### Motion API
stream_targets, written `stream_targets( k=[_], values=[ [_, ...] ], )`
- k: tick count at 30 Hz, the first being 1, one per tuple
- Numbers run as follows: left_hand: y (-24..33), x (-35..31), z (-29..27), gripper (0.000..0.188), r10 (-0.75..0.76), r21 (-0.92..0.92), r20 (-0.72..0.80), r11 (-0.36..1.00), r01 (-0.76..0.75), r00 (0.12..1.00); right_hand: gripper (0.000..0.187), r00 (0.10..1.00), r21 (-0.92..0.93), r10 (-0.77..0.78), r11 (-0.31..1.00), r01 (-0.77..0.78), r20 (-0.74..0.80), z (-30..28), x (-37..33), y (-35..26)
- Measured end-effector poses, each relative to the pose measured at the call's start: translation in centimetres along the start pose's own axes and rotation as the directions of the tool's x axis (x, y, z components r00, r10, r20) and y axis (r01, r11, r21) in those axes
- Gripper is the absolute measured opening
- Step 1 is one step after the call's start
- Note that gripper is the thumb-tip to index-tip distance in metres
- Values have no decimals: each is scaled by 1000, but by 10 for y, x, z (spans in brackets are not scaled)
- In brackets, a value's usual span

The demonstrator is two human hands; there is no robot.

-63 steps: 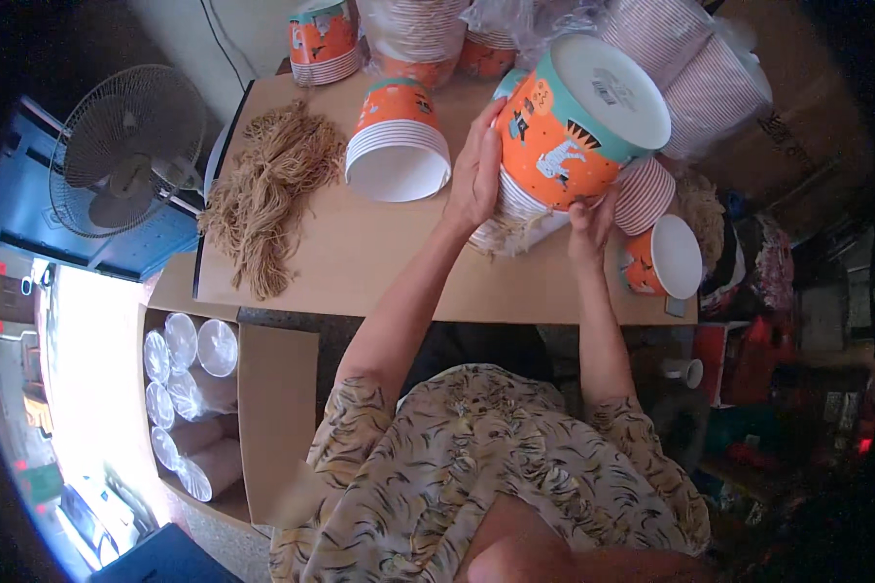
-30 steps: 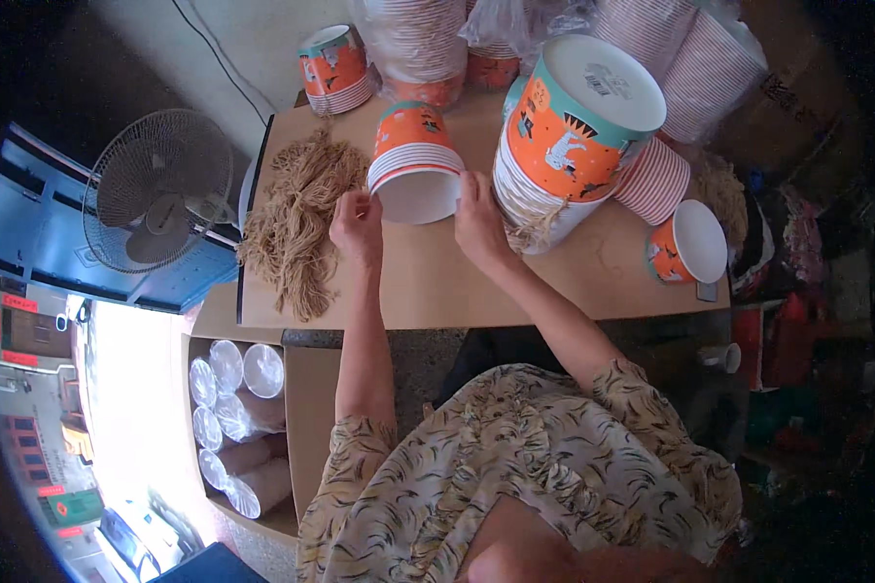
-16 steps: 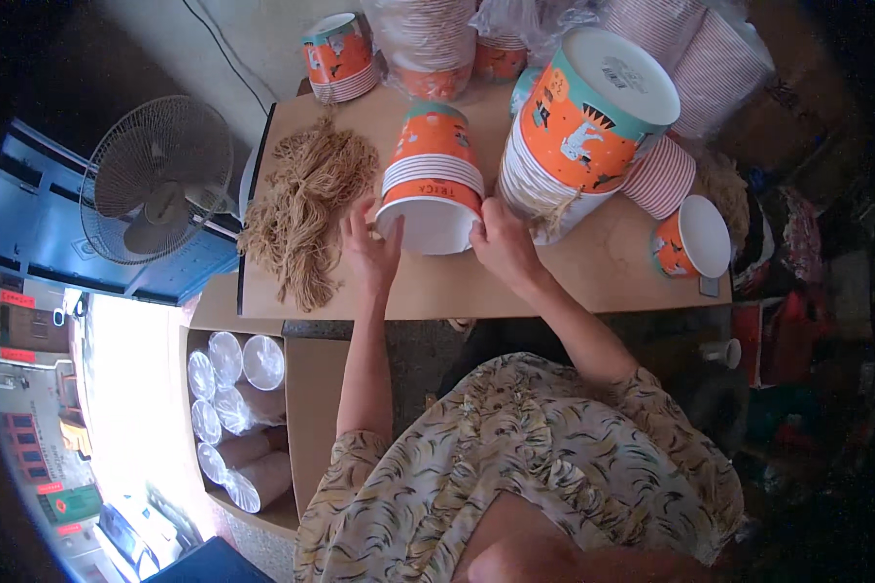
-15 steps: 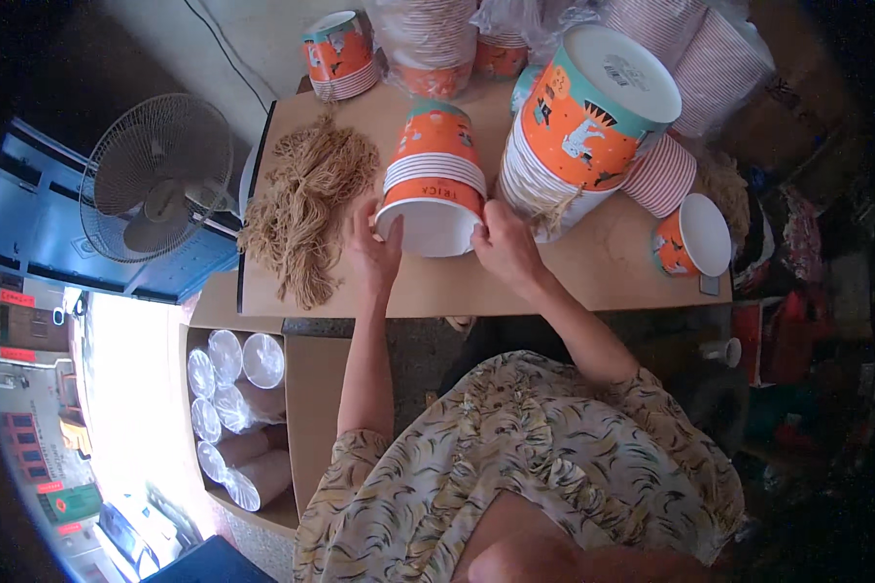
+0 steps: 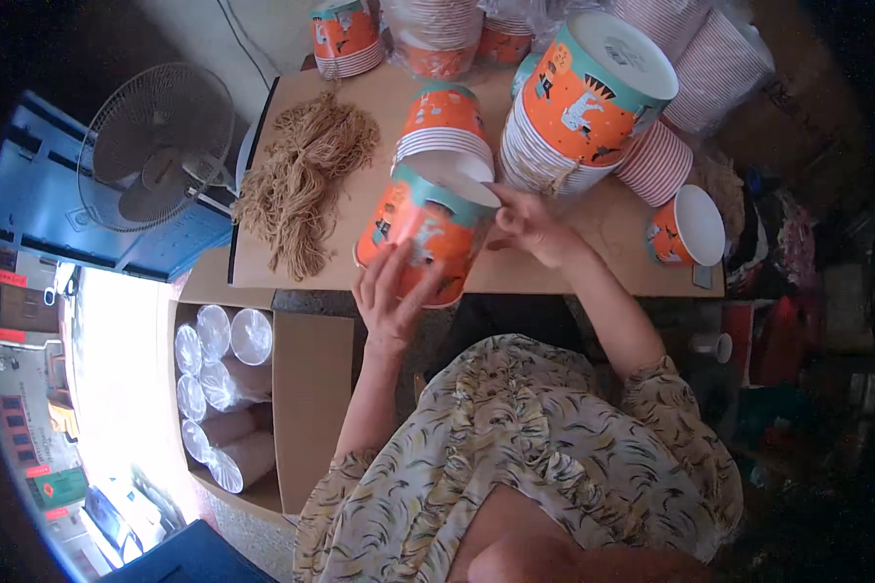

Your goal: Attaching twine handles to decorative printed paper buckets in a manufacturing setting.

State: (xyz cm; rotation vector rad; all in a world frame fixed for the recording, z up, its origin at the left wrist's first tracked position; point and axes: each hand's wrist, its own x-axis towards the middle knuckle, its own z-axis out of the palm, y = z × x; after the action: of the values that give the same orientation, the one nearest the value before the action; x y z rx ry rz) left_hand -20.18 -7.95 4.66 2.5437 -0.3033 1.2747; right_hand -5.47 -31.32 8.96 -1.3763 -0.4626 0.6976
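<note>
A paper bucket [image 5: 437, 228], orange with a green band and printed figures, is tilted in front of me with its pale base up. My left hand [image 5: 391, 299] grips its side with spread fingers and holds it just over the table's near edge. At the upper right of this bucket, my right hand [image 5: 538, 228] has bent fingers at the base rim; part of its grip is hidden. Just behind stands a nested stack of the same buckets [image 5: 445, 141]. A heap of tan cords [image 5: 306, 185] lies to the left on the table.
A taller bucket stack [image 5: 569, 126] rises at the right, near a lone bucket [image 5: 690, 228] on its side. Plastic-wrapped stacks [image 5: 433, 34] line the back of the brown table [image 5: 593, 272]. A fan [image 5: 156, 146] and a carton of wrapped cups [image 5: 311, 389] are at the left.
One bucket has come off the front of the stack toward me and been turned, so its base now shows instead of its open mouth. The left hand has shifted onto its side.
</note>
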Motion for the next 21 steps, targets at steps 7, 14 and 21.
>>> stream_targets(
  k=[7,14,21],
  values=[
    [14,3,-21,47,383,66,-80,923,-379,920,128,979,-50,-103,992,114,178,6,3,-47],
    [14,30,-36,46,282,118,-200,958,-263,938,116,967,-279,-131,941,190,217,31,1,-108],
    [1,77,-51,61,-643,-706,-387,668,236,661,43,849,-35,-383,905,424,364,-38,19,-225]
  ],
)
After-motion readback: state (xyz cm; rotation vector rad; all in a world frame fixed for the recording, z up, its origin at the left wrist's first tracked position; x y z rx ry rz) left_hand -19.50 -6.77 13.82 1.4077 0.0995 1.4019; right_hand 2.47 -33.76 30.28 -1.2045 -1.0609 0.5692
